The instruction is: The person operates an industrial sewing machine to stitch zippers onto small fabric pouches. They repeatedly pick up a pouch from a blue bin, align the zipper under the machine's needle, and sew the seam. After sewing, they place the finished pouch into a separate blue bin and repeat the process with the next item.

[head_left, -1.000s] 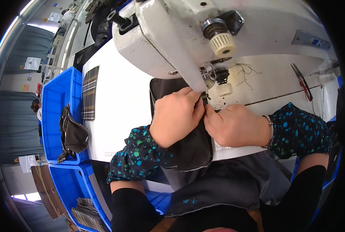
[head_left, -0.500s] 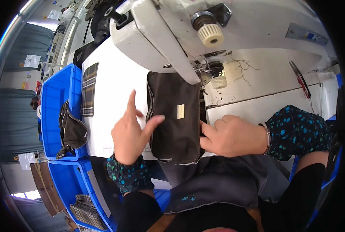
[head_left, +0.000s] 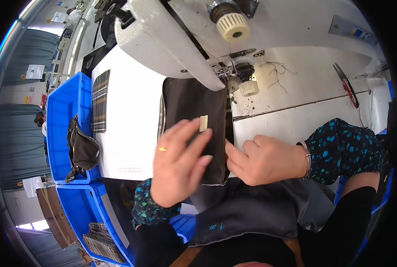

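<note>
A dark brown fabric pouch (head_left: 189,102) with a metal zipper (head_left: 163,113) down its left side lies under the head of the white sewing machine (head_left: 158,35). Its right edge runs beside the needle area. A small pale label (head_left: 203,123) shows on its upper face. My left hand (head_left: 177,162) rests on the pouch with fingers spread, just below the label, and covers the lower left part. At the lower right edge, my right hand (head_left: 256,160) has its fingers curled and pinches the pouch's border; the fingertips are partly hidden.
Blue bins (head_left: 69,124) stand at the left, one with a dark fabric piece (head_left: 85,151), another with folded plaid cloth (head_left: 101,242). A plaid piece (head_left: 99,102) lies on the white table. Red-handled scissors (head_left: 349,89) and loose threads (head_left: 276,73) lie right of the needle.
My left hand has come down from beside the zipper onto the pouch, moving right and lower. The pouch has shifted slightly left and away from me. My right hand stays at its edge.
</note>
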Demonstrator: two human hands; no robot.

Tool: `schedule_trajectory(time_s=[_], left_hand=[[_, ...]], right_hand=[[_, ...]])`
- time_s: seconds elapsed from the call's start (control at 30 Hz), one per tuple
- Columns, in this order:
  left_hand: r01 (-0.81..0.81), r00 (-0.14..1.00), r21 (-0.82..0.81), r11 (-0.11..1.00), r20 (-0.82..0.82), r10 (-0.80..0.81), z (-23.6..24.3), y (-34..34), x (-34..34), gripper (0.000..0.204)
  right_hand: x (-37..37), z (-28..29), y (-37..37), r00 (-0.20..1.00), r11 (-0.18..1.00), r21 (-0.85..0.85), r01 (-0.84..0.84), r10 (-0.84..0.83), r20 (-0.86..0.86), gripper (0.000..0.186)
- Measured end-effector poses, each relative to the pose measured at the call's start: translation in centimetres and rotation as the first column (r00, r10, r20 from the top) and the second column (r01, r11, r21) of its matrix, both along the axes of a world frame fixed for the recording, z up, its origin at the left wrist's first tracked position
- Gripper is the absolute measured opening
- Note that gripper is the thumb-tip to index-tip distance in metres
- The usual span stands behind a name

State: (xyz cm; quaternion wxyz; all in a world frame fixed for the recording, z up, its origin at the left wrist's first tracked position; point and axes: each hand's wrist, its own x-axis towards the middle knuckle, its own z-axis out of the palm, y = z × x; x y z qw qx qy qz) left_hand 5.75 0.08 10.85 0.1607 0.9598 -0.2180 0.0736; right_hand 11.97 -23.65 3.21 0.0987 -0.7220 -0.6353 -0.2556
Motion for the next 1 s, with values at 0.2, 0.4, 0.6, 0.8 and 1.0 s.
schedule_trajectory(time_s=[0.2,0.4,0.6,0.8,1.0], left_hand=[[0.088,0.994,0.066,0.994,-0.065,-0.084,-3.4,-1.7,-0.2,0.045],[0.087,0.993,0.107,0.990,-0.084,-0.079,-2.8,-2.5,0.0,0.045],[0.117,0.985,0.038,0.992,-0.132,-0.111,-2.3,-2.5,0.8,0.043],[0.133,0.987,0.029,0.991,-0.090,-0.130,-2.7,-2.3,2.9,0.041],[0.130,0.991,0.085,0.988,-0.020,-0.129,-2.9,-2.0,5.5,0.037]], right_hand=[[-0.3,0.7,-0.2,0.999,0.999,-0.022,-0.023,0.024,0.039,0.027],[-0.1,0.2,-0.1,0.993,0.999,-0.002,-0.042,0.041,0.106,0.020],[-0.4,1.1,-0.3,0.998,0.997,-0.029,-0.065,0.065,0.021,0.027],[0.4,0.5,-0.2,1.000,1.000,-0.029,0.007,-0.006,0.029,0.032],[2.2,0.0,0.2,0.999,0.999,0.018,0.051,-0.050,-0.011,0.027]])
